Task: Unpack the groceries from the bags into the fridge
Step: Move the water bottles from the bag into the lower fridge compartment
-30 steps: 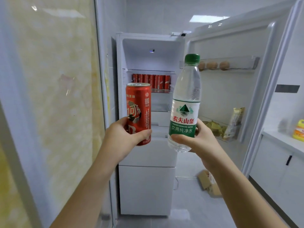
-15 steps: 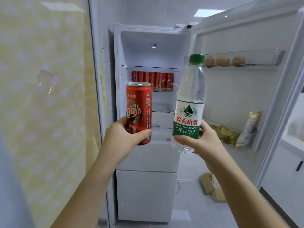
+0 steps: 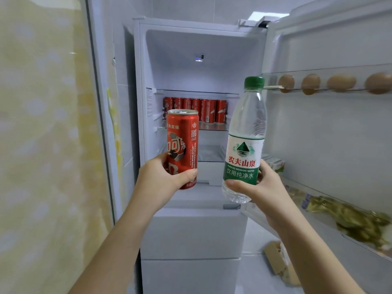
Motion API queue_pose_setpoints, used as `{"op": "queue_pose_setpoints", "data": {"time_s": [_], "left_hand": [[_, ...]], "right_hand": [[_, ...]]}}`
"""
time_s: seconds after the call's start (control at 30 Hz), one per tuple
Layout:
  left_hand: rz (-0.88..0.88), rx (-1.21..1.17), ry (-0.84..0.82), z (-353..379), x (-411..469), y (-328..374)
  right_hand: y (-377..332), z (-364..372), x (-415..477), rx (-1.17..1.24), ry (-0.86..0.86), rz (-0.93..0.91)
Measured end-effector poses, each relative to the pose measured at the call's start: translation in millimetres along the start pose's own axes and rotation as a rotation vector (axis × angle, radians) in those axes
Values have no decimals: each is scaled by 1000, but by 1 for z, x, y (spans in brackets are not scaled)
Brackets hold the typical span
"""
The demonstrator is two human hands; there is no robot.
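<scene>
My left hand [image 3: 158, 181] grips a tall red soda can [image 3: 182, 143] upright by its lower half. My right hand [image 3: 257, 188] holds a clear water bottle [image 3: 246, 132] with a green cap and green label, also upright. Both are raised in front of the open white fridge [image 3: 191, 66]. Its top compartment stands open, and a row of several red cans [image 3: 195, 110] lines the back of the middle glass shelf. The top shelf space above them holds nothing.
The fridge door [image 3: 331, 134] swings open on the right; its upper rack holds several eggs [image 3: 341, 82], its lower rack greenish packets [image 3: 350, 219]. Closed drawers [image 3: 193, 232] sit below. A cardboard box [image 3: 277, 259] lies on the floor. A yellow patterned wall [image 3: 46, 145] is close on my left.
I have come closer to the fridge, which fills more of the view. Both hands still hold the can and bottle upright, slightly nearer the shelves.
</scene>
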State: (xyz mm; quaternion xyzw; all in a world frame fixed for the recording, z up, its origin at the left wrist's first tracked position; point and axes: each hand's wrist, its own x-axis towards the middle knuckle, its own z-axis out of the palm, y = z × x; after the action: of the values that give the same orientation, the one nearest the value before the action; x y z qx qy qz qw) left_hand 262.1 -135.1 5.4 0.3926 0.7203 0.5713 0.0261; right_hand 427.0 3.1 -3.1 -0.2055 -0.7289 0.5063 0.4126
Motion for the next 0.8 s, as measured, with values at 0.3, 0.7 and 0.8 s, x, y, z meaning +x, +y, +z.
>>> {"op": "queue_pose_setpoints", "data": {"time_s": [0.3,0.7,0.8], "left_hand": [[2,38,-55,32,98,-46],[-23,57,19,107,220,-95],[-24,72,39,125,257,-100]], "right_hand": [[52,25,96,-29,62,36],[140,42,230,15,121,37],[157,43,265,-22,142,16]]}}
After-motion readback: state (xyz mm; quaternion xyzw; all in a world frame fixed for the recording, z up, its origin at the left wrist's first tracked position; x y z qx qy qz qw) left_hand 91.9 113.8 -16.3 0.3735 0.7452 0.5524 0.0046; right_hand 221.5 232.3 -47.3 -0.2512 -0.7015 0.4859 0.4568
